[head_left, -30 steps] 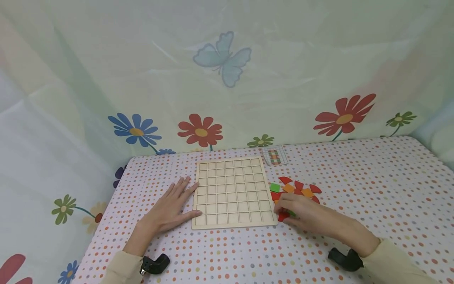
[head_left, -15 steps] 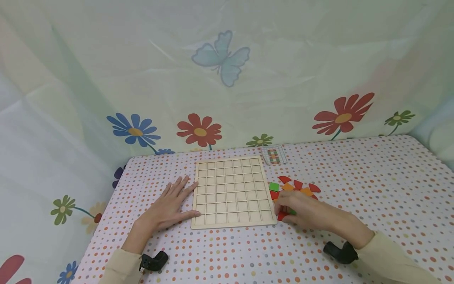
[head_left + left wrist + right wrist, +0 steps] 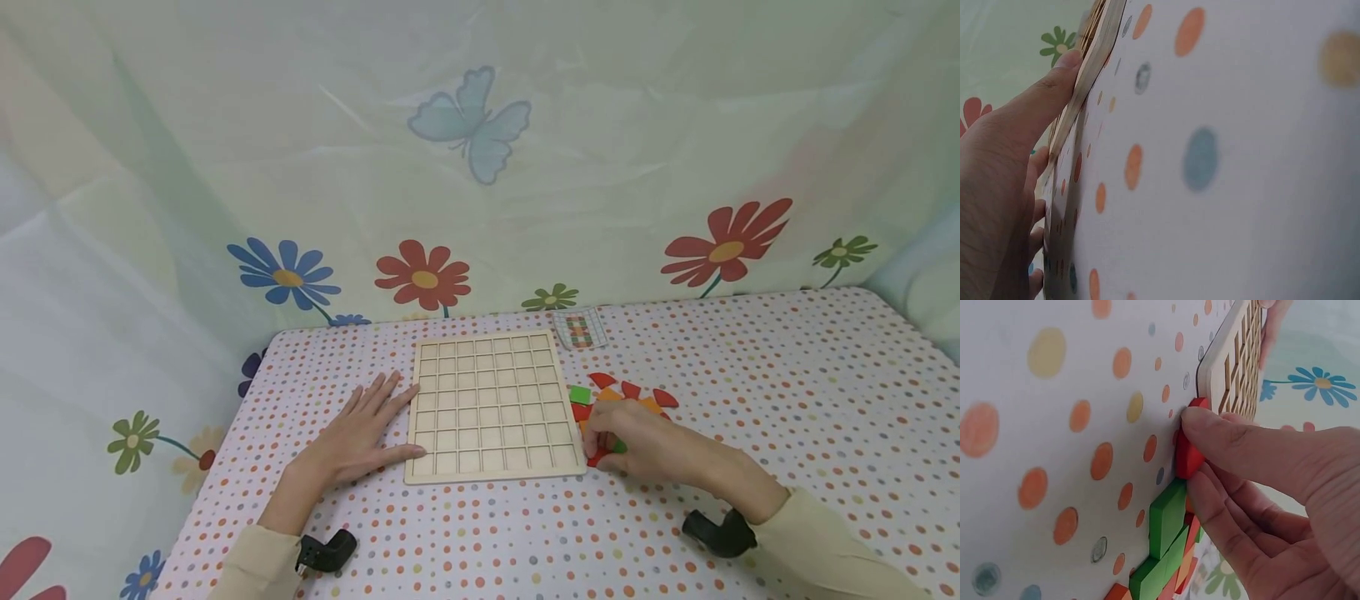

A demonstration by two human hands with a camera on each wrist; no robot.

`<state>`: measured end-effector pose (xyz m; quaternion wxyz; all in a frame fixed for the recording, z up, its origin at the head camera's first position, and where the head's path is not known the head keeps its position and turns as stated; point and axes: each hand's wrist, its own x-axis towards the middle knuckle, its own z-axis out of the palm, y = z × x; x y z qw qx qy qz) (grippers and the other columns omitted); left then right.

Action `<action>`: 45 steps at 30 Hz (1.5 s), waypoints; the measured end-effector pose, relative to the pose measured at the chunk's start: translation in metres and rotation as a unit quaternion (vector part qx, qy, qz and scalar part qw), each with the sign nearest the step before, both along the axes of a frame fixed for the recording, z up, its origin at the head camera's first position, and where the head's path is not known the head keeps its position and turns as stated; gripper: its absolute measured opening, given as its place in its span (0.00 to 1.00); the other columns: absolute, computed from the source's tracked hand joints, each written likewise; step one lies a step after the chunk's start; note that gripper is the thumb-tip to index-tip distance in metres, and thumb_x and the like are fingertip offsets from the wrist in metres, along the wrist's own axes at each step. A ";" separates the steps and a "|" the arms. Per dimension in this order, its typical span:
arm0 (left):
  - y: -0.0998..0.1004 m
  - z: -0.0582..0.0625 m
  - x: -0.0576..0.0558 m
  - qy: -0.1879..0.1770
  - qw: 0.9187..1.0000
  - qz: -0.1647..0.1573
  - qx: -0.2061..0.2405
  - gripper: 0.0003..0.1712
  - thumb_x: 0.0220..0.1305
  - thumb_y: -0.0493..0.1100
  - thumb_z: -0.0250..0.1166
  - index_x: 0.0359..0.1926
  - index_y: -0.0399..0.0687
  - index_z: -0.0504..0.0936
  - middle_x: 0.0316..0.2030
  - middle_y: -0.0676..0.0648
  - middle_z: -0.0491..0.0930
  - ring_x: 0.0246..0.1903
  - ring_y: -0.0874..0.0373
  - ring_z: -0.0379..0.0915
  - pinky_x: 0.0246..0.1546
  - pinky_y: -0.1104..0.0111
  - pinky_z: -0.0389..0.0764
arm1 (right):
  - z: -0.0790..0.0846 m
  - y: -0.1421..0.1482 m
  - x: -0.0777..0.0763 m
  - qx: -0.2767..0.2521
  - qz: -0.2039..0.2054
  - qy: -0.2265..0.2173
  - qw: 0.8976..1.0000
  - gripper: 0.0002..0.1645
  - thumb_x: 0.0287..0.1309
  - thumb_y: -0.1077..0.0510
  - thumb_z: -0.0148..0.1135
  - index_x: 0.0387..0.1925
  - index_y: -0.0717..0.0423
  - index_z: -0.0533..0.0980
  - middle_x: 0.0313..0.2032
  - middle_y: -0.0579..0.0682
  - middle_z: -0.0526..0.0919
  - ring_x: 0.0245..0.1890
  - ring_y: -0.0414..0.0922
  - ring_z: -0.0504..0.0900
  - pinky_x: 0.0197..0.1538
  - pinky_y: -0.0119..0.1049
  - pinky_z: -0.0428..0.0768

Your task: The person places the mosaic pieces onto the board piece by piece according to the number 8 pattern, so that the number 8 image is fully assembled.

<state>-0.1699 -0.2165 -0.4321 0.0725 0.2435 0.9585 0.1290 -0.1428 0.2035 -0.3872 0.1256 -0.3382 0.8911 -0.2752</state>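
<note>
A pale wooden grid board (image 3: 489, 417) lies flat on the dotted tablecloth. My left hand (image 3: 356, 437) rests palm down at its left side with fingers spread, the thumb and forefinger touching the frame. In the left wrist view the thumb (image 3: 1054, 87) lies along the board's edge. Just off the board's lower right corner, my right hand (image 3: 645, 442) pinches a flat red piece (image 3: 1189, 456) with curved sides between thumb and fingers. Green pieces (image 3: 1167, 519) sit right beside it, and the hand hides part of the pile in the head view.
Red, orange and green flat pieces lie in a loose pile right of the board, among them a green square (image 3: 580, 395) and a red quarter-round piece (image 3: 665, 398). Behind them is a small patterned card (image 3: 581, 330). A flowered curtain (image 3: 600, 183) hangs along the table's back edge.
The right hand has shifted very slightly at the pile, its fingers drawing in around the red piece. The left hand and the board stay where they were.
</note>
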 end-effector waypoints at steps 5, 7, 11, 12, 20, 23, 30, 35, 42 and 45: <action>-0.001 0.000 0.000 -0.001 1.000 0.001 -0.001 0.55 0.68 0.75 0.59 0.84 0.55 0.53 0.84 0.40 0.42 0.82 0.41 0.34 0.80 0.42 0.41 | 0.000 -0.001 0.000 -0.010 -0.002 0.008 1.000 0.17 0.50 0.68 0.81 0.32 0.45 0.82 0.35 0.38 0.77 0.33 0.33 0.75 0.36 0.29 0.82; -0.001 0.001 0.000 -0.001 1.000 0.003 -0.001 0.55 0.68 0.75 0.59 0.84 0.55 0.54 0.84 0.40 0.43 0.82 0.41 0.34 0.80 0.42 0.41 | 0.000 -0.001 0.000 -0.011 0.002 0.011 1.000 0.17 0.51 0.68 0.81 0.33 0.45 0.83 0.35 0.38 0.76 0.33 0.34 0.75 0.36 0.29 0.81; -0.001 0.002 -0.001 -0.001 1.000 0.006 -0.004 0.55 0.67 0.75 0.59 0.84 0.55 0.54 0.84 0.40 0.43 0.82 0.41 0.34 0.80 0.42 0.41 | 0.001 -0.001 0.000 -0.001 0.011 0.011 1.000 0.16 0.52 0.68 0.80 0.36 0.45 0.85 0.36 0.36 0.77 0.33 0.34 0.72 0.35 0.28 0.79; -0.001 0.002 -0.001 -0.001 1.000 0.006 -0.004 0.55 0.67 0.75 0.59 0.84 0.55 0.54 0.84 0.40 0.43 0.82 0.41 0.34 0.80 0.42 0.41 | 0.002 0.000 0.001 0.002 0.016 0.010 1.000 0.16 0.53 0.68 0.79 0.36 0.45 0.86 0.36 0.36 0.78 0.33 0.33 0.72 0.35 0.28 0.79; -0.002 0.002 0.000 -0.006 1.000 0.007 0.000 0.55 0.67 0.75 0.60 0.84 0.54 0.54 0.84 0.40 0.43 0.82 0.40 0.35 0.80 0.41 0.41 | 0.015 0.004 -0.003 0.030 0.041 0.038 0.998 0.13 0.56 0.66 0.77 0.42 0.49 0.90 0.33 0.36 0.71 0.33 0.34 0.69 0.33 0.27 0.74; -0.002 0.001 0.000 -0.009 1.000 0.007 -0.002 0.55 0.67 0.75 0.60 0.84 0.55 0.54 0.84 0.40 0.42 0.82 0.41 0.34 0.80 0.42 0.40 | 0.021 0.000 -0.010 0.018 0.035 0.036 0.999 0.11 0.59 0.65 0.77 0.43 0.51 0.90 0.33 0.36 0.72 0.34 0.33 0.73 0.35 0.29 0.78; -0.002 0.001 0.000 -0.011 1.000 0.007 -0.004 0.55 0.67 0.75 0.60 0.84 0.55 0.53 0.84 0.40 0.41 0.83 0.41 0.33 0.80 0.42 0.40 | 0.033 -0.023 -0.038 -0.046 0.048 0.019 0.998 0.09 0.63 0.66 0.73 0.44 0.58 0.90 0.33 0.39 0.80 0.35 0.34 0.80 0.39 0.31 0.84; 0.001 -0.001 -0.001 -0.009 1.000 0.007 -0.006 0.55 0.67 0.76 0.59 0.84 0.56 0.53 0.84 0.42 0.42 0.83 0.42 0.33 0.81 0.42 0.40 | 0.034 -0.041 -0.063 -0.096 0.031 -0.022 0.995 0.09 0.61 0.68 0.73 0.43 0.60 0.89 0.35 0.42 0.84 0.37 0.38 0.85 0.47 0.34 0.88; 0.002 -0.002 -0.002 -0.002 1.000 0.010 -0.014 0.55 0.66 0.76 0.59 0.84 0.57 0.54 0.84 0.42 0.43 0.83 0.42 0.34 0.81 0.43 0.40 | 0.017 -0.070 -0.091 -0.149 -0.009 -0.013 0.989 0.08 0.59 0.69 0.75 0.41 0.62 0.88 0.39 0.48 0.87 0.40 0.45 0.88 0.48 0.37 0.89; 0.003 -0.002 -0.002 -0.003 1.000 0.012 -0.017 0.56 0.66 0.77 0.58 0.84 0.57 0.54 0.84 0.42 0.43 0.83 0.42 0.34 0.81 0.43 0.41 | 0.008 -0.085 -0.100 -0.169 -0.022 0.003 0.985 0.07 0.58 0.69 0.75 0.40 0.62 0.88 0.39 0.51 0.87 0.41 0.48 0.88 0.48 0.38 0.89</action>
